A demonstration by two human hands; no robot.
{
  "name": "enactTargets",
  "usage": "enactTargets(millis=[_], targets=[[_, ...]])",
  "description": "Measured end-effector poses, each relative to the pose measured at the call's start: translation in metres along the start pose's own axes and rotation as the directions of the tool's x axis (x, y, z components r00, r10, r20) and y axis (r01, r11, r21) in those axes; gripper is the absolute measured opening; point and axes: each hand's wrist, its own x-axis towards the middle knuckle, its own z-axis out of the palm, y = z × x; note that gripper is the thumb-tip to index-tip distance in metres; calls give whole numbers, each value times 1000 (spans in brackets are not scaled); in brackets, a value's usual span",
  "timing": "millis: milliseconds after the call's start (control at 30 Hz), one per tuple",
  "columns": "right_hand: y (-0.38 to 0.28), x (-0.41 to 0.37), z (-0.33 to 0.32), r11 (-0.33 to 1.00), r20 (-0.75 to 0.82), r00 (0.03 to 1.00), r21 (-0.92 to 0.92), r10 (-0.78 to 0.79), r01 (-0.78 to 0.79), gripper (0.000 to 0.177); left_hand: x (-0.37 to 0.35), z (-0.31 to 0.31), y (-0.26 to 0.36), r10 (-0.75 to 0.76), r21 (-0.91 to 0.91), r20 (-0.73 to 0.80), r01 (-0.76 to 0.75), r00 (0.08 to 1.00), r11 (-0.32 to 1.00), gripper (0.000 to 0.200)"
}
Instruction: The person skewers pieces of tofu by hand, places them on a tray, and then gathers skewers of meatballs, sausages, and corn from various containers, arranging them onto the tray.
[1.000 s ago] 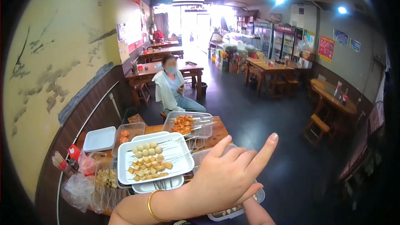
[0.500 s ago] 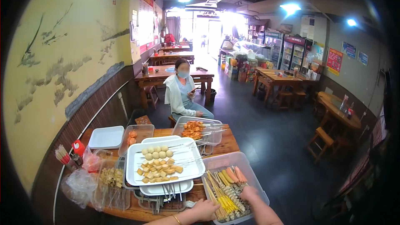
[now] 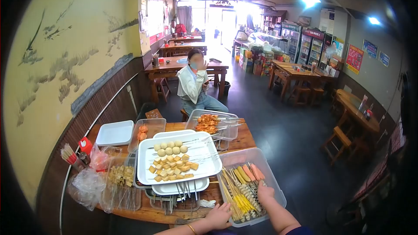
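Note:
A clear plastic tub [image 3: 278, 200] at the front right holds rows of skewered food. Among these are pink sausage skewers [image 3: 256, 172], yellow skewers [image 3: 242, 203] and grey-white spiral-cut skewers [image 3: 251, 191]. My right hand [image 3: 266, 193] reaches into the tub from the right, its fingers curled down at the spiral-cut skewers, fingertips partly hidden. Along the tub's near left edge lies my left hand [image 3: 219, 216], fingers stretched out and a gold bangle on the wrist. A white tray [image 3: 209, 167] with fish balls [image 3: 170, 149] and tofu pieces [image 3: 173, 167] on skewers is just left of the tub.
Behind the tray, another tub holds red-sauced meat skewers [image 3: 208, 123]. A stacked white tray [image 3: 114, 132], plastic bags [image 3: 87, 185] and a tub of tan skewers [image 3: 122, 175] fill the left. A seated person [image 3: 196, 82] faces the wooden table [image 3: 244, 137].
The view has shifted, so the table appears higher. My left hand's fingers have spread along the tub's edge; my right hand stays over the skewers. The seated person has raised a hand to the face.

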Motion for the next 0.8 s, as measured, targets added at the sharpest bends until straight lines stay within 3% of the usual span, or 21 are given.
enactTargets(millis=[167,367,467,567,700,733,800], targets=[[-1,-5,-2,972,-11,998,-228,-64,60,29,-2,1,1,-2,-10,19,2,1000,1000,60],[2,-8,-7,995,8,1000,-95,30,-30,33,-4,-3,1,-7,-28,45,8,999,1000,61],[7,-1,4,999,-75,997,-39,11,-14,33,-3,-10,3,-32,-88,129,43,991,995,64],[5,-6,1,1000,-124,992,3,31,-31,40,-1,3,-5,-4,-166,74,16,997,986,66],[1,-3,-7,955,71,973,188,219,-229,57,-1,6,-9,10,-201,88,8,996,980,67],[2,-4,-13,946,101,969,212,228,-244,61,-3,6,-8,2,-163,-92,-18,996,986,65],[4,-3,-15,929,148,958,247,244,-275,64,-12,2,3,9,-81,-437,-50,899,995,64]])
